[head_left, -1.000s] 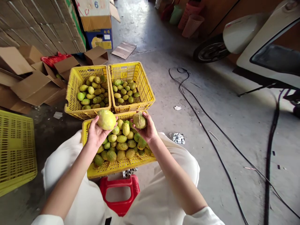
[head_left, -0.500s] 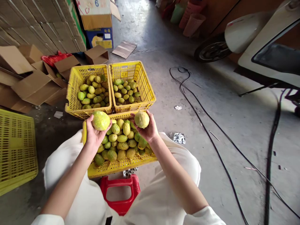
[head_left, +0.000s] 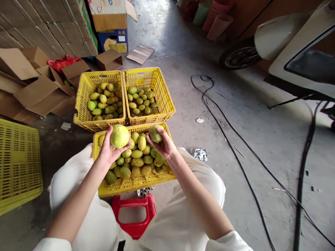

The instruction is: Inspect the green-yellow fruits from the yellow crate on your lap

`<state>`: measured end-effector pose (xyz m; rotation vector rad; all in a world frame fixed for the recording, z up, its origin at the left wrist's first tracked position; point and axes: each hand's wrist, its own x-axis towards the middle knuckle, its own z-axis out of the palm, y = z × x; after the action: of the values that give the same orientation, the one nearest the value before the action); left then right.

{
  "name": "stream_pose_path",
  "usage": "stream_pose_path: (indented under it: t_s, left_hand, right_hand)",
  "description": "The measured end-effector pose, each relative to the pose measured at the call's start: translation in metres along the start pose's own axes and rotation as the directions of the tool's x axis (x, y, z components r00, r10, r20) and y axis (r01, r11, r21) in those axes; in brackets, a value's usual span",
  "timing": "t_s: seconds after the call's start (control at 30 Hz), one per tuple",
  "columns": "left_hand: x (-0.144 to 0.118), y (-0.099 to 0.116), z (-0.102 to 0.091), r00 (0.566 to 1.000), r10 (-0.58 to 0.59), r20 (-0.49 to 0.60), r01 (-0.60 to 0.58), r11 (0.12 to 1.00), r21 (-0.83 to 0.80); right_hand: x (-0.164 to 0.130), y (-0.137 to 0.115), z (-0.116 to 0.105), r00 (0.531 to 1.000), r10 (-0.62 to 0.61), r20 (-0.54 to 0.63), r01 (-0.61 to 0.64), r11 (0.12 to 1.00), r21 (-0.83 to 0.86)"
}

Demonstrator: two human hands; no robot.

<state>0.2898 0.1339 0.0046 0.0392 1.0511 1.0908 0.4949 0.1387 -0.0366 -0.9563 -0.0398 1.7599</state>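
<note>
Your left hand (head_left: 109,150): closed around a large round yellow-green fruit (head_left: 119,136), cupped from below with the smooth, faintly mottled skin turned up toward you, apparently for inspection.

Your right hand (head_left: 163,144): gripping a smaller, duller green-brown fruit (head_left: 155,134), fingertips wrapped over its rougher face.

Directly beneath both hands: yellow perforated plastic crate (head_left: 125,186), resting on your lap and heaped with mixed oval fruit.

Just beyond your hands, side by side on the concrete floor: two matching lattice crates, the left one (head_left: 83,104) fuller with larger fruit, the right one (head_left: 162,94) with smaller fruit.

Below your wrists: red plastic stool (head_left: 134,216).
</note>
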Motion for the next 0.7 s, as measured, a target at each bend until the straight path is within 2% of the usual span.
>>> stream_pose_path:
  t_s: [0.2,0.3,0.43,0.53,0.7]
  left_hand:
    - [0.0,-0.003,0.003,0.996,-0.002,-0.094,-0.001,1.0,-0.028]
    - [0.002,-0.005,0.003,0.989,0.031,-0.145,-0.036,0.999,-0.032]
    - [0.004,-0.006,0.002,0.988,0.034,-0.151,-0.031,0.999,0.024]
    - [0.005,-0.007,0.001,0.99,0.009,-0.141,0.003,0.996,0.085]
    - [0.006,-0.01,0.003,0.993,-0.098,-0.063,0.104,0.989,0.105]
  right_hand:
    - [-0.001,-0.007,0.002,0.992,0.094,0.084,-0.097,0.995,0.033]
    - [-0.002,-0.01,0.003,0.985,0.103,0.141,-0.109,0.993,0.035]
    - [-0.003,-0.006,0.002,0.975,0.13,0.179,-0.126,0.991,-0.037]
    - [-0.003,0.001,0.002,0.977,0.136,0.163,-0.121,0.988,-0.094]
    - [-0.004,0.009,0.002,0.985,0.108,0.133,-0.084,0.981,-0.172]
